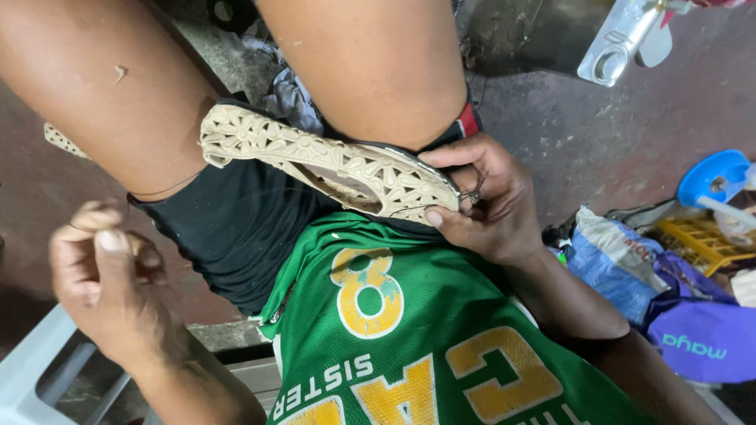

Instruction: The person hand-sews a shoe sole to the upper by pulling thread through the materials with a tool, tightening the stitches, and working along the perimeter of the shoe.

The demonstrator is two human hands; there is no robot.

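Pinching the cream cut-out shoe (331, 161) at its end, our right hand (480, 201) clamps thumb below & fingers above, prob. to keep it steady; it lies across our lap btwn the thighs, wedged so it can't slide. Our left hand (106, 271) is raised off to the side, fingers closed tight on a thin thread (169, 187) that runs toward the shoe, apparently kept taut. Whether a needle sits at the right fingertips, we can't tell.

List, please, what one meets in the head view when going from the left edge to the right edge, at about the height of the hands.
Left hand pinching a thin thread → cream cut-out shoe → right hand gripping the shoe's end → blue plastic bag → yellow crate.
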